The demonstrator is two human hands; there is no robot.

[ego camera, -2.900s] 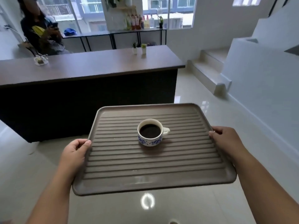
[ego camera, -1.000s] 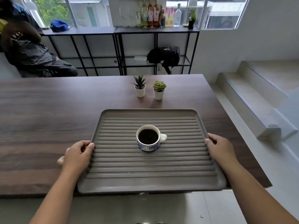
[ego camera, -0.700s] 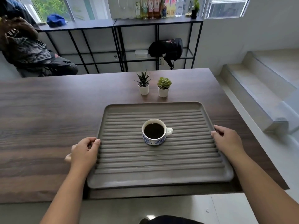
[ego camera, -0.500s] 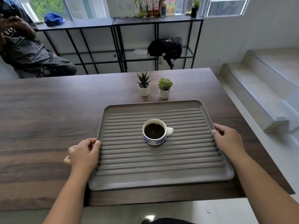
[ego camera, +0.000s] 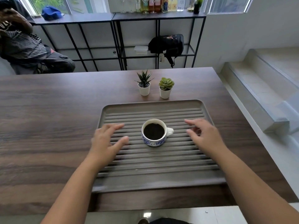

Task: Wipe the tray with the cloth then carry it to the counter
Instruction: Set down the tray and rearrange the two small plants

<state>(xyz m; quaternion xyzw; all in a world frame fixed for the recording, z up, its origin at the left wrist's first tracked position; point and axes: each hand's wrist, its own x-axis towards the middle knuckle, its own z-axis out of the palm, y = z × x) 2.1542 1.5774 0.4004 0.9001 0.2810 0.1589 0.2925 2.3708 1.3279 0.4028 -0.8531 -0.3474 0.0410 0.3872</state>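
The grey ribbed tray (ego camera: 153,178) lies flat on the dark wooden counter (ego camera: 48,126), near its front right. A blue-and-white cup (ego camera: 154,132) full of black coffee stands in the tray's middle, handle to the right. My left hand (ego camera: 106,141) hovers over the tray's left part, fingers spread, holding nothing. My right hand (ego camera: 203,135) hovers over the right part, fingers apart and empty. Both hands are blurred. No cloth is in view.
Two small potted succulents (ego camera: 144,84) (ego camera: 165,88) stand just beyond the tray's far edge. A seated person (ego camera: 24,46) is at the far left behind the counter. Black shelving (ego camera: 116,42) with bottles and a black bag (ego camera: 166,44) lines the wall. Steps (ego camera: 267,88) rise on the right.
The tray was carried to the counter and set down on it. Both hands have since let go of its side edges and moved inward over it, toward the cup.
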